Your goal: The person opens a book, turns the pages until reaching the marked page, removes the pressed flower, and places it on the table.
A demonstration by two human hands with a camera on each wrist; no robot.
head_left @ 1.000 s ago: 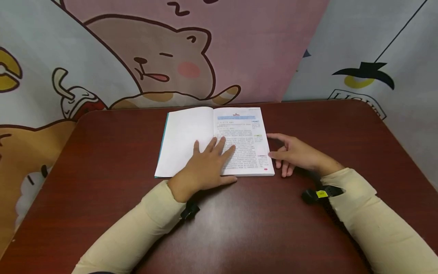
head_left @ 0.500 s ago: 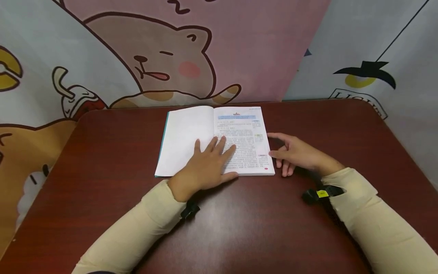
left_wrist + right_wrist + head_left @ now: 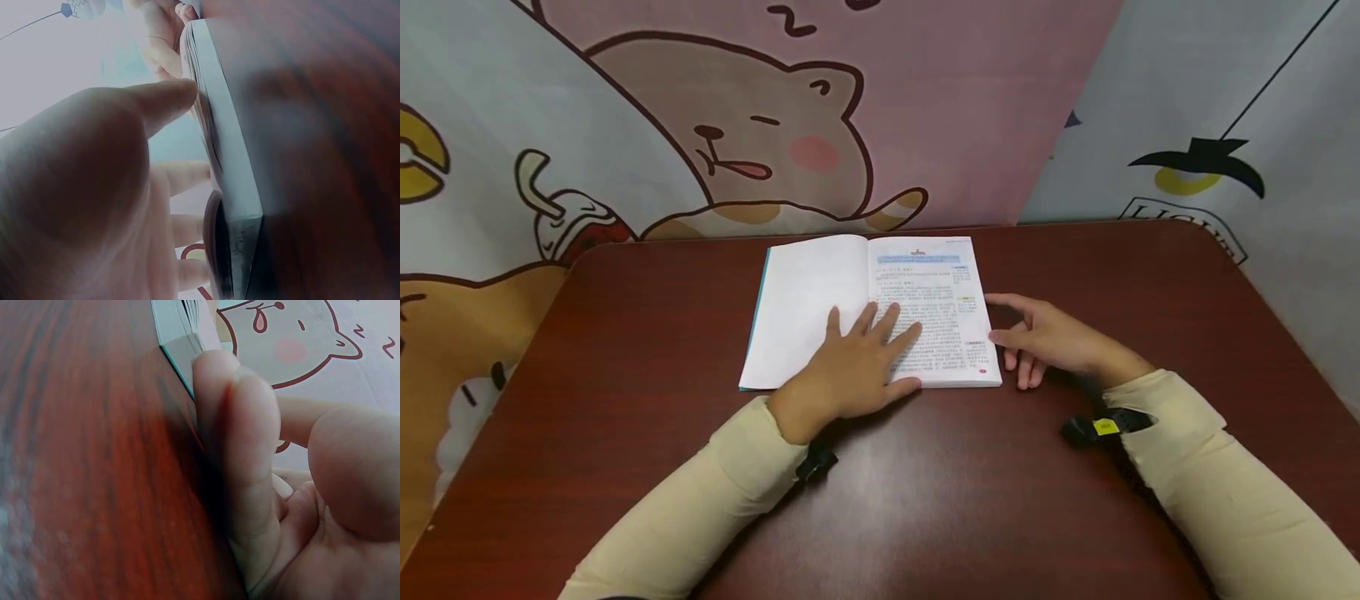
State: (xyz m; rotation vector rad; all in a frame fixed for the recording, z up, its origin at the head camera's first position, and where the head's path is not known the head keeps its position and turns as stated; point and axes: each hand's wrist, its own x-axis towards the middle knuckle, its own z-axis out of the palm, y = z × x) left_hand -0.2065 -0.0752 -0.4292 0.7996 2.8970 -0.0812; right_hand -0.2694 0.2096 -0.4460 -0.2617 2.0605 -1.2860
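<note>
A thick book point(image 3: 808, 312) lies open on the dark red-brown table, its left page blank and its right page printed. Across the lower middle of the spread rests my left hand point(image 3: 846, 371), fingers spread and straight over the inner part of the right page. In the left wrist view, its thumb point(image 3: 169, 103) reaches to the book's lower page edge point(image 3: 228, 137). At the book's right side is my right hand point(image 3: 1045, 337); index finger and thumb point at the page edge, with the remaining fingers bent beneath. The right wrist view shows the book's corner point(image 3: 181, 337) just beyond the fingers.
The table point(image 3: 887, 500) extends around the book on all sides. Behind its far edge stands a cloth backdrop point(image 3: 970, 117) with cartoon animals. Small black cameras point(image 3: 1082, 429) sit on the wrists, below cream sleeves.
My left thumb tip has shifted slightly forward to the book's lower edge. The book and right hand stay in place.
</note>
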